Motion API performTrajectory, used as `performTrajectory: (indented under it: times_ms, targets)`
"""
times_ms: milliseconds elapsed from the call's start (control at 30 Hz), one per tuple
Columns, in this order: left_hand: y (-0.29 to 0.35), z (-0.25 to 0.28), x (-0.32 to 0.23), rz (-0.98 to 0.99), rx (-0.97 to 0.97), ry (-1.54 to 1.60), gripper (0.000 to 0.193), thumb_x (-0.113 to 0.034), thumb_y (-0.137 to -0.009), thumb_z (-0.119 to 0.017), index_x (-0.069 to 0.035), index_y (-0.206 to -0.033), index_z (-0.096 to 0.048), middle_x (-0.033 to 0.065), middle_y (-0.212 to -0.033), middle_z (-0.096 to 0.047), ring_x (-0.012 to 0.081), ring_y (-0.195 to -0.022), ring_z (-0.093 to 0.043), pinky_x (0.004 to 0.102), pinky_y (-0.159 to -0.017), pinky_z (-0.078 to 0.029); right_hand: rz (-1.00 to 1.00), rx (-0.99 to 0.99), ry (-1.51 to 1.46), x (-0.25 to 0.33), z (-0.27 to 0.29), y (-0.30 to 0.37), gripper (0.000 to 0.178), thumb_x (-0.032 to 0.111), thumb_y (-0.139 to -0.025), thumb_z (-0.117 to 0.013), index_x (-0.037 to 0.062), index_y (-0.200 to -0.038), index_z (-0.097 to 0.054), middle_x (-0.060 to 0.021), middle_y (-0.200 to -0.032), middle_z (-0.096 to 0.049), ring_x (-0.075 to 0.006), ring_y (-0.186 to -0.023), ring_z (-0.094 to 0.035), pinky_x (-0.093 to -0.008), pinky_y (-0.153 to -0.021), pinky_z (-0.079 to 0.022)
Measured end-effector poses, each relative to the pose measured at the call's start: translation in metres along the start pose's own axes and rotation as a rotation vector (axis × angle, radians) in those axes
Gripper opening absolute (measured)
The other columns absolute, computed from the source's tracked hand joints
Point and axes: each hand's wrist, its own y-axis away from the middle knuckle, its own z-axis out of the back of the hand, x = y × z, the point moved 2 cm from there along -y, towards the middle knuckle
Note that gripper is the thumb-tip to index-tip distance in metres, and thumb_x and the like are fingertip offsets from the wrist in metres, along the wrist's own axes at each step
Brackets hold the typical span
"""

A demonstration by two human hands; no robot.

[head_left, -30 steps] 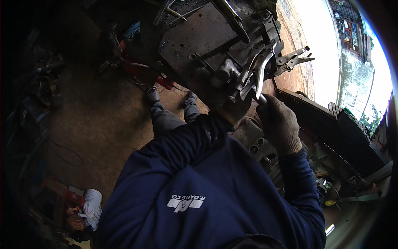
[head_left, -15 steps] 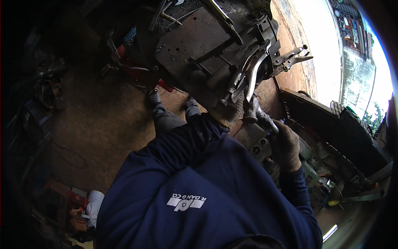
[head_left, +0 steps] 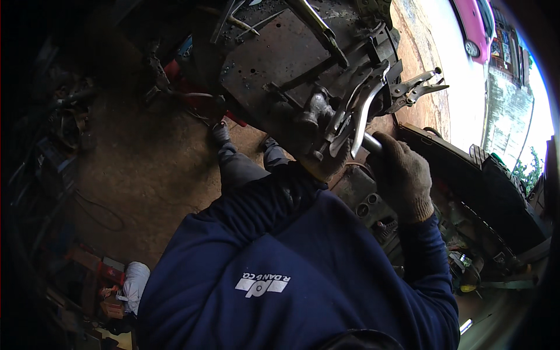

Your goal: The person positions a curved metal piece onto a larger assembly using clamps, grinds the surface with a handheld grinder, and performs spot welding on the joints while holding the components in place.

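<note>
My right hand (head_left: 402,175), in a knitted glove, is closed around the handle of a hammer (head_left: 315,108). The hammer's dark, stubby head is over the near edge of the steel work table (head_left: 265,67), and its shaft passes behind a pair of locking pliers (head_left: 364,108). Those pliers clamp metal parts at the table's right side. My gloved left hand (head_left: 328,168) is at their near end, closed about the handles; most of its fingers are hidden. A second pair of locking pliers (head_left: 411,90) juts out to the right.
Metal bars (head_left: 318,32) lie across the table top among small dark bits. A machine with round dials (head_left: 363,209) stands below my right hand. Farther right is a long dark panel (head_left: 449,157). A red object (head_left: 233,119) sits under the table; a cable (head_left: 102,213) lies on the floor.
The hammer's head has swung up and left, from beside the pliers' handles to the table edge. My right hand has come up with it. A pink car has appeared outside.
</note>
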Motion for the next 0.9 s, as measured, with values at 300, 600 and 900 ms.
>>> performTrajectory:
  times_ms: [300,600,900]
  targets:
    - [0.0,-0.015,0.008,-0.006,0.092,0.023,0.036,-0.025,-0.102,-0.044,0.003,-0.124,-0.05,0.0146,-0.116,-0.059,0.0233,-0.106,-0.06,0.0337,-0.092,-0.052,-0.026,0.038,-0.019,0.002,0.001,-0.002,0.032,0.021,-0.08,-0.072,0.011,-0.109,-0.06,-0.0115,-0.084,-0.065,-0.0314,-0.069,-0.065,-0.0398,-0.058,-0.051]
    - [-0.005,-0.023,0.016,-0.011,-0.064,0.076,0.037,-0.027,-0.101,-0.045,0.001,-0.124,-0.05,0.0126,-0.116,-0.059,0.0229,-0.106,-0.059,0.0343,-0.091,-0.052,-0.045,-0.013,-0.059,0.0,-0.001,0.008,0.036,0.02,-0.079,-0.072,0.0113,-0.111,-0.061,-0.012,-0.083,-0.065,-0.0317,-0.07,-0.065,-0.0397,-0.059,-0.051]
    - [-0.008,-0.011,0.013,-0.046,-0.023,0.047,0.036,-0.026,-0.1,-0.047,0.002,-0.122,-0.051,0.0157,-0.113,-0.058,0.0247,-0.102,-0.06,0.0392,-0.093,-0.051,-0.039,0.028,-0.09,-0.001,0.001,0.019,0.038,0.02,-0.077,-0.073,0.0126,-0.112,-0.06,-0.0112,-0.078,-0.064,-0.031,-0.069,-0.065,-0.0402,-0.058,-0.051]
